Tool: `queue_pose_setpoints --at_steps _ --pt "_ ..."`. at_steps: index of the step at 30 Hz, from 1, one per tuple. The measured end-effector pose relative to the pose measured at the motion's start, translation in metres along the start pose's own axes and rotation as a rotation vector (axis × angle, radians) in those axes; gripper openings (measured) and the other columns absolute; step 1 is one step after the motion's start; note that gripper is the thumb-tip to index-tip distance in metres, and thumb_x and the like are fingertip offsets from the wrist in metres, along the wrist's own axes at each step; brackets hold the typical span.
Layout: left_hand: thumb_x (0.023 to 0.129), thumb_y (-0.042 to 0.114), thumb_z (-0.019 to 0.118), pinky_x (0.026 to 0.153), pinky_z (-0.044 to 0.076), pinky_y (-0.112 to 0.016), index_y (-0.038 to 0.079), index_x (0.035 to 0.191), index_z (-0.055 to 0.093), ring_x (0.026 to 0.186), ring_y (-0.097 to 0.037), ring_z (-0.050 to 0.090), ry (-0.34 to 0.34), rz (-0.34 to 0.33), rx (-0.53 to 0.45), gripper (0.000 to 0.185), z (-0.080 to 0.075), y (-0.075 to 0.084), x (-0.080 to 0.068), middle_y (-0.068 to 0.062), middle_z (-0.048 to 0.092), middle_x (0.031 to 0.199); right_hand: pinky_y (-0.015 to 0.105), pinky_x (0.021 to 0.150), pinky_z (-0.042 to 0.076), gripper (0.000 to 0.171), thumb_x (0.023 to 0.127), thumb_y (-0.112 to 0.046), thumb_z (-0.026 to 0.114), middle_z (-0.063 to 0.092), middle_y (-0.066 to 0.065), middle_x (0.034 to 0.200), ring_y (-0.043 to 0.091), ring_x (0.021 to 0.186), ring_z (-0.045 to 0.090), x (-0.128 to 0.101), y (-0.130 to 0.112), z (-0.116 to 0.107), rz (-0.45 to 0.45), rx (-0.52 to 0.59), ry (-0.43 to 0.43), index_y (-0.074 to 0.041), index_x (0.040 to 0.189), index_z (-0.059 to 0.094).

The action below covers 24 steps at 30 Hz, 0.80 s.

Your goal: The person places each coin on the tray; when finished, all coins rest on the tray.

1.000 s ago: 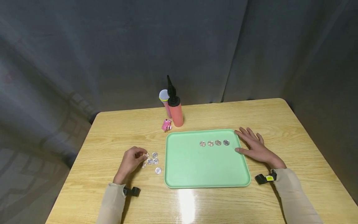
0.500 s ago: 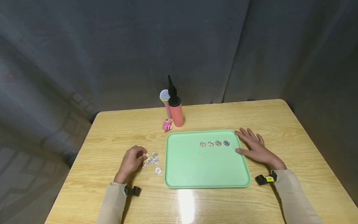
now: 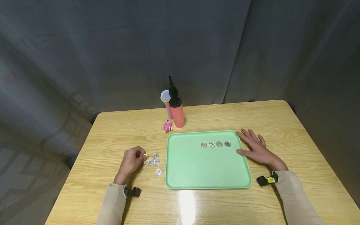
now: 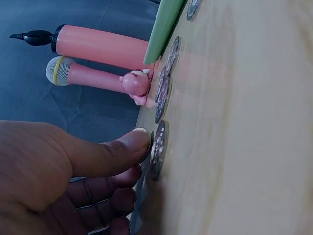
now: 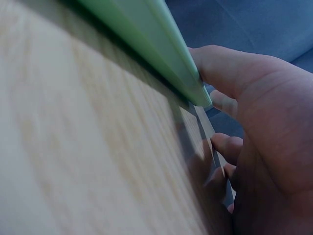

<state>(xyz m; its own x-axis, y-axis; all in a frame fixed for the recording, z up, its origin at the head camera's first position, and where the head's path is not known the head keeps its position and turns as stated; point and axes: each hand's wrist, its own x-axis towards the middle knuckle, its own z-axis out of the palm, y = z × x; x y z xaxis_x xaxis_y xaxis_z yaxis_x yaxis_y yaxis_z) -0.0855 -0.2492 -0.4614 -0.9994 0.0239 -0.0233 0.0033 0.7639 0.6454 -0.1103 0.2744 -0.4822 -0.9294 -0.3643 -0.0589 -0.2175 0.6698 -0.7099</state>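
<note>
Silver disc point(image 3: 145, 155): I see the left hand point(image 3: 130, 161) pinching it; the right hand point(image 3: 258, 151), fingers spread, touches the green tray point(image 3: 208, 168).

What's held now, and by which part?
The left hand pinches a silver disc, seemingly by its edge. The right hand holds nothing, only touching the tray's rim.

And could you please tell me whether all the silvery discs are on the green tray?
No, several silvery discs lie on the wooden table to the left of the green tray.
</note>
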Motion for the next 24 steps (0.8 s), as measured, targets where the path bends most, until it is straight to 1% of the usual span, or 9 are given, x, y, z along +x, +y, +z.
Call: queue_pose_setpoints --at_steps 6,11,17,24 --pt "0.083 -0.002 0.075 0.061 0.045 -0.018 0.0 0.086 0.069 0.07 -0.013 0.057 -0.001 0.001 -0.023 0.007 -0.003 0.001 0.001 -0.01 0.07 0.08 0.072 0.112 -0.013 0.079 0.094 -0.034 0.067 0.008 0.029 0.166 0.051 0.153 -0.008 0.0 -0.001 -0.001 -0.001 0.004 0.0 -0.014 0.159 0.026" --pt "0.086 -0.006 0.07 0.062 0.047 -0.018 0.001 0.086 0.069 0.071 -0.014 0.061 -0.007 0.007 -0.047 0.007 -0.005 0.0 0.001 -0.011 0.073 0.083 0.072 0.112 -0.012 0.079 0.094 -0.035 0.067 0.008 0.029 0.166 0.051 0.153 -0.007 0.0 -0.002 -0.001 0.001 -0.002 0.001 -0.014 0.159 0.027" --pt "0.086 -0.009 0.067 0.062 0.048 -0.018 0.001 0.085 0.069 0.071 -0.014 0.061 -0.01 0.013 -0.061 0.011 -0.007 -0.002 0.001 -0.012 0.074 0.083 0.071 0.113 -0.012 0.079 0.094 -0.035 0.067 0.009 0.028 0.166 0.051 0.153 -0.007 0.0 -0.002 -0.001 0.005 -0.004 -0.001 -0.014 0.159 0.027" --pt "0.085 -0.012 0.064 0.06 0.047 -0.018 -0.001 0.087 0.07 0.068 -0.013 0.057 0.004 0.012 -0.09 0.013 -0.011 0.001 0.001 -0.013 0.069 0.08 0.072 0.112 -0.01 0.079 0.094 -0.035 0.067 0.011 0.028 0.165 0.052 0.153 -0.005 -0.002 -0.004 -0.001 -0.003 -0.021 0.003 -0.014 0.159 0.027"
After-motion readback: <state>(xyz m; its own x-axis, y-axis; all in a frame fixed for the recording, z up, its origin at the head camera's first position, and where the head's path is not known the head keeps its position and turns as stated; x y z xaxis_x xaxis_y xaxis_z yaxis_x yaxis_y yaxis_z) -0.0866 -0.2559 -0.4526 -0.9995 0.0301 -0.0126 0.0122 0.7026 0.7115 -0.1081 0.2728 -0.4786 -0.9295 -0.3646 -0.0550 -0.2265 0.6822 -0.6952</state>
